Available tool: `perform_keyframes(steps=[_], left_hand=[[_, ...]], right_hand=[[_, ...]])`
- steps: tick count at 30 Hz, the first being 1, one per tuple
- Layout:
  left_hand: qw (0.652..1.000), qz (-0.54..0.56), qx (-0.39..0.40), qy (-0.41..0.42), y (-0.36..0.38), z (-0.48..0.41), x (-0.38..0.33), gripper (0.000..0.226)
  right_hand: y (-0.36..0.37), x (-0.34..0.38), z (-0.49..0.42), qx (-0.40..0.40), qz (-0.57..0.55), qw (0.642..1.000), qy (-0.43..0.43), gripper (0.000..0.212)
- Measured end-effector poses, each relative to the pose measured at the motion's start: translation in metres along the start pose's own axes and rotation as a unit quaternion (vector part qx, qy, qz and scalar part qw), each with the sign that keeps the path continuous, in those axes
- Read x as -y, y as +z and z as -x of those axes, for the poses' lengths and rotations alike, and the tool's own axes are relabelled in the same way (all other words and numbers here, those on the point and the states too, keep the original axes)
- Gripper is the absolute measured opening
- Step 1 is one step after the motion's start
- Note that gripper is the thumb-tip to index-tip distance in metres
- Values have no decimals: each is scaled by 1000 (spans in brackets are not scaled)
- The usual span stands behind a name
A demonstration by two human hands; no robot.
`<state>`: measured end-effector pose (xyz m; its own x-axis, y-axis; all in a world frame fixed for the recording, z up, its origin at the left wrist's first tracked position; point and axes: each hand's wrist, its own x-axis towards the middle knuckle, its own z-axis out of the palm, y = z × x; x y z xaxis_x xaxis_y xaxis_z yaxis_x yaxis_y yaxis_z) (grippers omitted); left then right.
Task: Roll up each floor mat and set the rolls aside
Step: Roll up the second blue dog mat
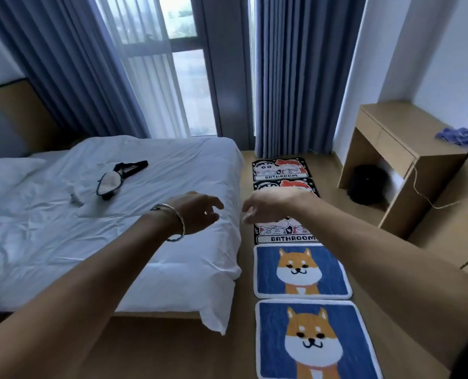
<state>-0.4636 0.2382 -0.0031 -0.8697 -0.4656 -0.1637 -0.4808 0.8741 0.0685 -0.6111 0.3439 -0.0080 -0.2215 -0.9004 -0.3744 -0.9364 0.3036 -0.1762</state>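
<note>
The word "BATHROOM" can be read in two places, each time in black capitals inside a white banner along the near edge of a black cartoon floor mat. One stands on the farthest black mat (281, 168), by the curtain. The other stands on the nearer black mat (290, 236), whose banner edge lies just beyond a blue dog mat (302, 270).

The mats (301, 272) fill the aisle of floor (326, 166). The bed (145, 187) stands just beside their left edge. On the right a bare strip runs to the desk (408, 149), where a bin (366, 184) and dangling cable (424, 198) intrude. A curtain (295, 77) closes the far end.
</note>
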Motion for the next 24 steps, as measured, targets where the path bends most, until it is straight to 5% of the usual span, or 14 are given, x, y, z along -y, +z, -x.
perform_keyframes(steps=[16, 24], left_hand=[[981, -14, 126, 148, 58, -185, -61, 33], [941, -65, 174, 284, 89, -286, -82, 30]], right_hand=[[33, -156, -47, 55, -83, 987, 125, 36], [67, -214, -60, 4, -220, 931, 293, 39]])
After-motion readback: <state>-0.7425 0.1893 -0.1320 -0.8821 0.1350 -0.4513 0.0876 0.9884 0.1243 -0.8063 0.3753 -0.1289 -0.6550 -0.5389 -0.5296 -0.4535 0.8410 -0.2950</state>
